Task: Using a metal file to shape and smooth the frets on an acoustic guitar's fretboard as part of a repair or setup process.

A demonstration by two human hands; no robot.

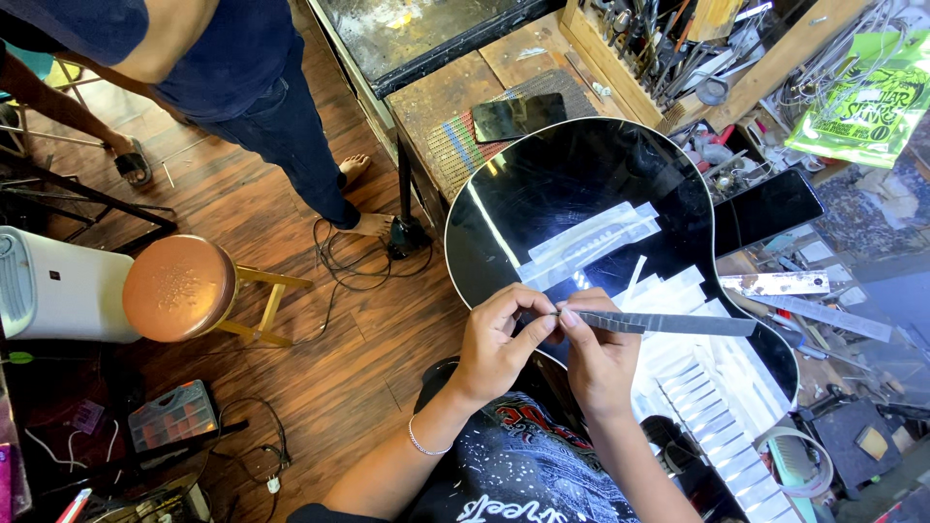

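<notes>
Fingertips of both hands pinch metal file's left end.

1. Centre of frame: taken up by left hand and right hand, pinching a grey strip above the black guitar body.
2. Upper part of guitar body: bare gloss, passable.
3. Right of centre and lower right: blocked by white strips.
4. Upper right: crowded tool rack.
5. Left: open wooden floor, apart from round stool and a standing person.
</notes>
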